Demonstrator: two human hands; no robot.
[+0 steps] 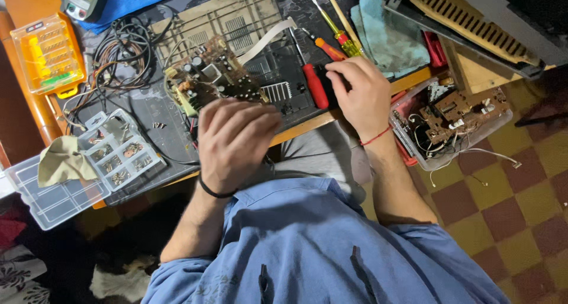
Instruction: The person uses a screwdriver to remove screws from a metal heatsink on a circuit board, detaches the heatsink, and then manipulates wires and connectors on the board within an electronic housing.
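Up close: brown circuit board (pixel 210 79), crowded capacitors, pinched by left hand (pixel 234 141); right hand (pixel 355 91) fingers curled over red-handled screwdriver (pixel 315 85).

Left hand's fingers (pixel 248 117) curled under

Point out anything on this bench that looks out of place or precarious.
The clear bin of salvaged parts hangs past the table edge on the right, with loose wires trailing out. A crumpled cloth lies across the open parts organizer, covering some compartments. Nothing looks spilled.
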